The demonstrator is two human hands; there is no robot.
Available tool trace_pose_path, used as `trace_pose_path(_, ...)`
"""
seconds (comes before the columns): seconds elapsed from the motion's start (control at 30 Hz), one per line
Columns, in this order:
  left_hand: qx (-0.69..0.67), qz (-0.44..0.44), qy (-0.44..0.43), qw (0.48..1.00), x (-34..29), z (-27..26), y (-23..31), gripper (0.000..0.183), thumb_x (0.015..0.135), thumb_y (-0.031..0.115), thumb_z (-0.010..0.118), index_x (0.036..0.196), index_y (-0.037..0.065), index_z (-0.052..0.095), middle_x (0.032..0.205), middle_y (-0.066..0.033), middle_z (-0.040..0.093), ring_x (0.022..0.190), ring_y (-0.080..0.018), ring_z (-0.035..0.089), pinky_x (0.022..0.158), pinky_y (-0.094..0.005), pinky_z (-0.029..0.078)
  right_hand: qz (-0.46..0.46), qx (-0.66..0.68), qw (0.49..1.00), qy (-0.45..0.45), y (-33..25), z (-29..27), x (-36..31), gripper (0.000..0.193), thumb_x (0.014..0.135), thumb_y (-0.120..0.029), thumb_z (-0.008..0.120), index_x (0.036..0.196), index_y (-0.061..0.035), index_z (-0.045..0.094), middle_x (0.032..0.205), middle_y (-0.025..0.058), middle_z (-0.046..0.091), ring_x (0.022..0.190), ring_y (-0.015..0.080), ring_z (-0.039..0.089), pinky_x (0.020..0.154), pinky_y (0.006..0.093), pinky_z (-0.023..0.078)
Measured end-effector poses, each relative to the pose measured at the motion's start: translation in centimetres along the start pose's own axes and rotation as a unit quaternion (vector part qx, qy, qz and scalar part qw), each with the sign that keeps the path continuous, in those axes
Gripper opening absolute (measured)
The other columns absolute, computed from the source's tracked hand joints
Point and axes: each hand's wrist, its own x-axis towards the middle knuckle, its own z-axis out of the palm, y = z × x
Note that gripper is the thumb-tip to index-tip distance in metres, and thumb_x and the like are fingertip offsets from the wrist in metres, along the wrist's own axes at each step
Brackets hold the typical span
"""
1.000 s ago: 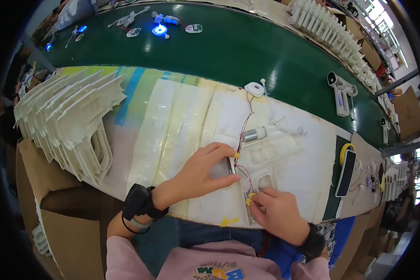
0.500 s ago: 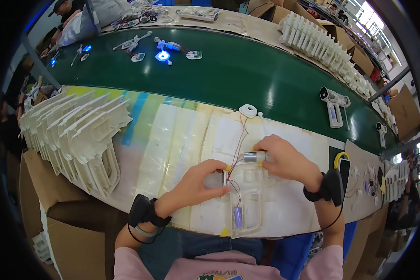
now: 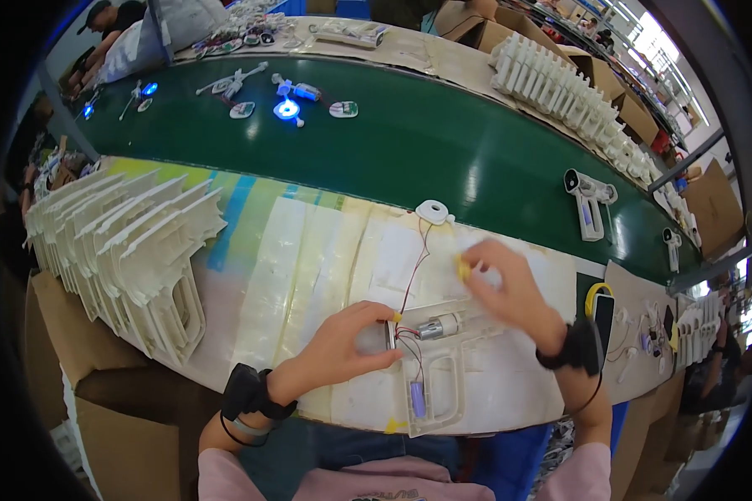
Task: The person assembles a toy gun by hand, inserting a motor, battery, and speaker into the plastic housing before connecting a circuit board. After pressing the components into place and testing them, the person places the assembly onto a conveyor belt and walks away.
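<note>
On the paper-covered bench lies a white plastic housing half (image 3: pixel 458 399) with a looped handle. A purple cylindrical battery (image 3: pixel 418 399) sits in the handle, and a silver motor (image 3: pixel 434 327) with a pale end rests in the barrel. My left hand (image 3: pixel 342 338) pinches a thin, dark-edged plate (image 3: pixel 390 336) between thumb and forefinger at the housing's end; red and dark wires meet there. Those wires run up to a white round part (image 3: pixel 432 212) at the belt's edge. Above the barrel, my right hand (image 3: pixel 510 288) is raised, fingers loosely apart, slightly blurred. Yellow covers wrap some fingertips.
A stack of white housing halves (image 3: pixel 125 259) stands at left beside cardboard boxes (image 3: pixel 129 434). Across the green conveyor belt (image 3: pixel 351 159) lie wired assemblies, some glowing blue (image 3: pixel 287 109), and a partly filled housing (image 3: pixel 589 204). A phone (image 3: pixel 602 311) lies at right.
The motor, earlier held in my right hand above the housing, now lies in the barrel. My right hand has let go and risen. The left keeps its pinch.
</note>
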Motion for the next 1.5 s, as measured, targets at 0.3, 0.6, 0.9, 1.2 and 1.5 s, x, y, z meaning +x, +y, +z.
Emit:
trace_pose_path(0.3, -0.021, 0.003, -0.004, 1.0, -0.3, 0.7, -0.2, 0.048, 0.076, 0.013, 0.084, 0.117, 0.001, 0.062, 0.111, -0.0107, 0.065, 0.101, -0.0201, 0.063, 0.089, -0.0301, 0.05, 0.235, -0.222, 0.942, -0.089, 4.5, 3.0, 15.3, 0.051, 0.064, -0.048, 0.08, 0.068, 0.0016, 0.069, 0.066, 0.0162, 0.069, 0.065, 0.0286, 0.07, 0.064, 0.0353, 0.058)
trace_pose_path(0.6, -0.02, -0.057, -0.01, 0.998, 0.3, -0.3, 0.5, 0.04, 0.081, 0.012, 0.08, 0.114, 0.001, 0.062, 0.112, -0.0103, 0.066, 0.1, -0.0174, 0.063, 0.089, -0.0297, 0.05, 0.012, 0.023, 0.998, 0.062, -1.4, -1.2, 8.8, 0.017, 0.075, -0.01, 0.069, 0.087, 0.0021, 0.069, 0.071, 0.0123, 0.068, 0.061, 0.0214, 0.066, 0.061, 0.0319, 0.053)
trace_pose_path(0.9, 0.063, 0.127, 0.097, 0.985, 11.3, 3.7, 5.7, 0.022, 0.082, 0.011, 0.074, 0.1, 0.004, 0.062, 0.09, -0.009, 0.063, 0.086, -0.0208, 0.061, 0.077, -0.0332, 0.049, -0.246, 0.063, 0.95, 0.179, -7.9, 4.0, -11.0, 0.021, 0.069, -0.002, 0.078, 0.088, -0.0007, 0.068, 0.089, 0.013, 0.07, 0.072, 0.0266, 0.067, 0.062, 0.0329, 0.055)
trace_pose_path(1.2, 0.408, 0.178, -0.062, 0.893, 11.7, 9.8, 5.7, 0.021, 0.078, 0.011, 0.071, 0.094, 0.002, 0.06, 0.094, -0.0145, 0.057, 0.094, -0.0323, 0.056, 0.078, -0.0388, 0.049, -0.046, 0.168, 0.965, 0.196, -5.0, 6.5, -15.9, 0.023, 0.068, 0.002, 0.077, 0.088, 0.0018, 0.066, 0.081, 0.0165, 0.066, 0.067, 0.0295, 0.065, 0.06, 0.0326, 0.053)
trace_pose_path(1.5, -0.207, 0.052, 0.309, 0.927, 12.1, 5.7, 6.8, 0.014, 0.1, 0.017, 0.052, 0.102, 0.003, 0.057, 0.091, -0.0101, 0.062, 0.077, -0.0207, 0.064, 0.076, -0.0327, 0.049, 0.144, 0.274, 0.925, 0.223, -4.1, 6.6, -16.0, 0.027, 0.08, 0.006, 0.074, 0.103, 0.0024, 0.061, 0.086, 0.0073, 0.069, 0.074, 0.0105, 0.068, 0.068, 0.0255, 0.055)
